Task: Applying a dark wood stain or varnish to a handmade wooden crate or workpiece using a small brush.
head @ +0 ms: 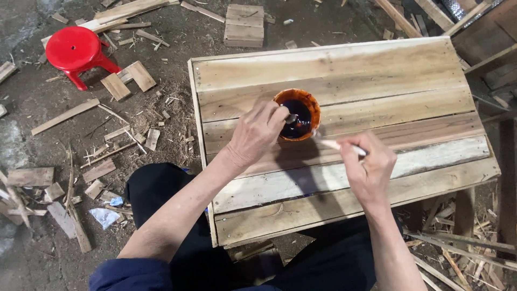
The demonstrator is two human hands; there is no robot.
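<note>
The left hand (257, 134) grips the bowl (298, 114) of dark stain on the wooden worktop (377, 75); right of the bowl, the right hand (369, 170) holds a brush (339, 145).

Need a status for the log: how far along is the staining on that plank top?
Done: nothing visibly coated; the plank tabletop is bare, pale wood throughout. In hand: left hand steadies the bowl of dark stain; right hand holds a brush with its tip at the bowl. Left: the whole top.

We steady the orange bowl (297, 114) of dark stain with our left hand (256, 134) on the plank worktop (377, 75), while our right hand (369, 170) grips a brush (339, 145).
</note>
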